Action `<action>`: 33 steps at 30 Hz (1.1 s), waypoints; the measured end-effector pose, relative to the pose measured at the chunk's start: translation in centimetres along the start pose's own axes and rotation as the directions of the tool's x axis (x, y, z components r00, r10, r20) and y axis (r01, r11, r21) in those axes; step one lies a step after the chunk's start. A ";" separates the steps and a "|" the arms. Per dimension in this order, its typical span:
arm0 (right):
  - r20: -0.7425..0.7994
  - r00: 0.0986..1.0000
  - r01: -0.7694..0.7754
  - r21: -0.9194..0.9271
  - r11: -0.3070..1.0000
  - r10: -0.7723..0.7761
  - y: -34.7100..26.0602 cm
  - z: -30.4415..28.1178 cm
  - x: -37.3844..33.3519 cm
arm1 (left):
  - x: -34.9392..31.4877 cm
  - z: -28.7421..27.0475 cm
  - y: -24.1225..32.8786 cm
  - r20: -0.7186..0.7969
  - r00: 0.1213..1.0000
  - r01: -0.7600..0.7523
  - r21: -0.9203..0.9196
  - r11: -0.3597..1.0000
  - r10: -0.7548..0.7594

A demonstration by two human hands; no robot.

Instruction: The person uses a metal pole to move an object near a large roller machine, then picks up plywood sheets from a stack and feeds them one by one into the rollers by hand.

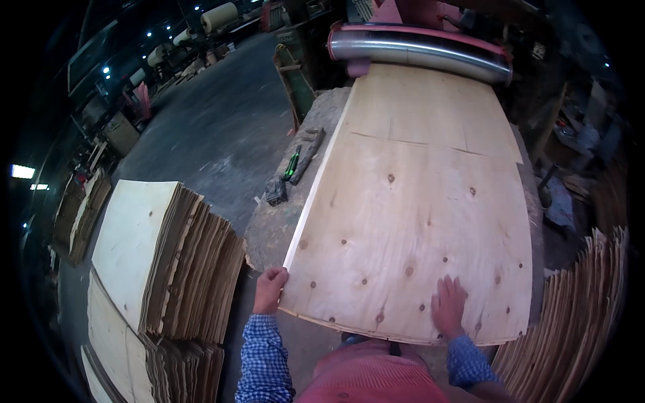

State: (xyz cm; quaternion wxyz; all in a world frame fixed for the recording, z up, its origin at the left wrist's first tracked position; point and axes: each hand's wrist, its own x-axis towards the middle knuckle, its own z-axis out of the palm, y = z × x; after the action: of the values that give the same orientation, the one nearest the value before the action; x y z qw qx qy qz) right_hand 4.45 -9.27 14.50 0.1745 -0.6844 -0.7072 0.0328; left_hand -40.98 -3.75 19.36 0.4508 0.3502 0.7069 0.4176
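A pale, knotty wood veneer sheet point(403, 221) lies flat in front of me, with its near edge close to my body. Beyond it another veneer sheet point(430, 107) reaches up to a shiny metal roller point(420, 52). My left hand point(270, 290) is closed on the near left corner of the closer sheet, its fingertips at the edge. On the right part of that sheet my right hand point(449, 307) rests palm down with the fingers stretched out. How many sheets lie underneath cannot be made out.
Tall veneer stacks point(134, 255) stand at my left, and another stack point(571, 322) at the right. On the worktable point(269, 228) beside the sheet lie a green object point(293, 163) and a dark lump point(275, 191). Large rolls point(219, 18) sit far back left.
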 end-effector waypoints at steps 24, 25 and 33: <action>0.018 0.999 0.042 0.036 0.998 -0.043 -9.2 -9.5 -9.6 | -5.4 -6.9 3.5 0.294 0.949 0.149 -0.093 0.984 -0.115; 0.013 0.999 0.052 0.042 0.998 -0.053 -9.0 -9.1 -9.0 | -3.8 -7.0 2.4 0.265 0.954 0.168 -0.075 0.983 -0.142; 0.004 1.000 -0.014 0.078 0.997 0.014 -6.6 -7.5 2.0 | -0.5 -3.9 3.8 0.094 0.994 0.101 -0.535 0.839 -0.060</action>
State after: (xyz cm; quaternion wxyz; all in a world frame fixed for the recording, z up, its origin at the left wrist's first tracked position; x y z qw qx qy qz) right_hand 0.34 -9.13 23.77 0.1996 -0.6820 -0.7008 0.0629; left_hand -43.96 -3.75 23.89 0.5735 0.1947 0.5585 0.5668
